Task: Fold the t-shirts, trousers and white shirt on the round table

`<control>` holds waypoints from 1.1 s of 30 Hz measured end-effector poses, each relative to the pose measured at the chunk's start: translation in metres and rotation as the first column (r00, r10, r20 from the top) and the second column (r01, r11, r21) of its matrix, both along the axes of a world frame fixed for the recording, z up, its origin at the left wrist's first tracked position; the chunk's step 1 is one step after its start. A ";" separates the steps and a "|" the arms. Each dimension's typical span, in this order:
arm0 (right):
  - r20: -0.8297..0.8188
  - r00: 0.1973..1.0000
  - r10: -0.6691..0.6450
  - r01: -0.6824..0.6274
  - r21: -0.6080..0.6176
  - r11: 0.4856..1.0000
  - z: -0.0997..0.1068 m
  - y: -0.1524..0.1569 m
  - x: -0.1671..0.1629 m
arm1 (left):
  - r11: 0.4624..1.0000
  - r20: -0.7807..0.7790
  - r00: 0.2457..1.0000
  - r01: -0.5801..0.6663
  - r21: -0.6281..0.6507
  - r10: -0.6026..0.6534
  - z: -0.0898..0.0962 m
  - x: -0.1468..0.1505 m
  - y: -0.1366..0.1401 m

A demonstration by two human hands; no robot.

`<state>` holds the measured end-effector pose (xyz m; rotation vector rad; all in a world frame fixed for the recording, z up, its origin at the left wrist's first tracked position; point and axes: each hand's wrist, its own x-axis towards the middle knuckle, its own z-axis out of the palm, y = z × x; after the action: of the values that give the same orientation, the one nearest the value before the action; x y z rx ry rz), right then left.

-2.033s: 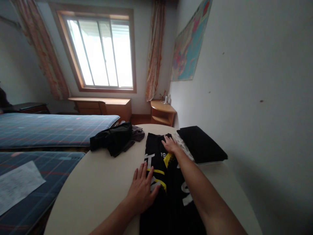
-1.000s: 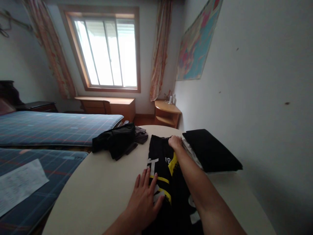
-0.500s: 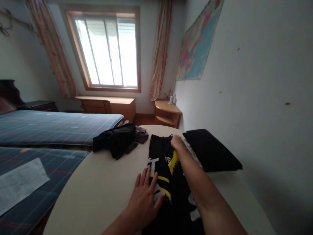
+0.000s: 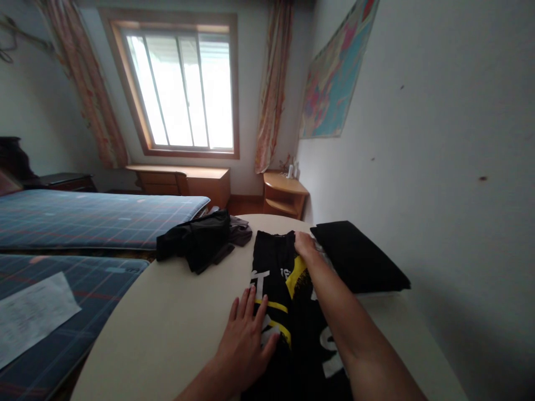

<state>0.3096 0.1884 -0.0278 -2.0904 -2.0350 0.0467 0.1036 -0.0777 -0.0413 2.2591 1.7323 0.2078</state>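
A black garment (image 4: 273, 253) with yellow stripes and white lettering lies lengthwise on the round table in front of me; its exact kind is unclear. My left hand (image 4: 246, 337) rests flat on the garment's left side, fingers stretched out and slightly apart. At the far right corner of the cloth is my right hand (image 4: 304, 244), its fingers curled closed on the edge. The right forearm crosses over the garment and hides part of its right side. Some fingertips of the right hand are out of sight.
Crumpled dark clothes (image 4: 200, 236) lie on the table (image 4: 167, 312) at the far left. A flat, folded black cloth (image 4: 359, 256) sits to the right, close to the wall. Beds with plaid mattresses (image 4: 104, 220) stand to the left, one bearing a paper sheet (image 4: 37, 312).
My right hand has shifted slightly to the right along the garment's far edge. The left hand stays flat in place. The whole view has moved a little.
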 end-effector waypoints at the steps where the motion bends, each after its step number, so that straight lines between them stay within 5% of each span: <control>1: 0.006 1.000 -0.001 0.001 0.008 1.000 0.000 0.000 -0.001 | 1.000 -0.001 1.000 0.001 0.003 -0.001 0.000 0.000 0.000; 33: 0.027 0.999 -0.034 0.033 0.043 0.999 -0.007 -0.017 -0.017 | 0.999 -0.026 1.000 0.014 0.049 -0.013 -0.007 -0.001 0.001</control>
<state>0.2921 0.1712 -0.0351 -2.1106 -1.9977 -0.0302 0.1023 -0.0763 -0.0485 2.3177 1.7425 0.2219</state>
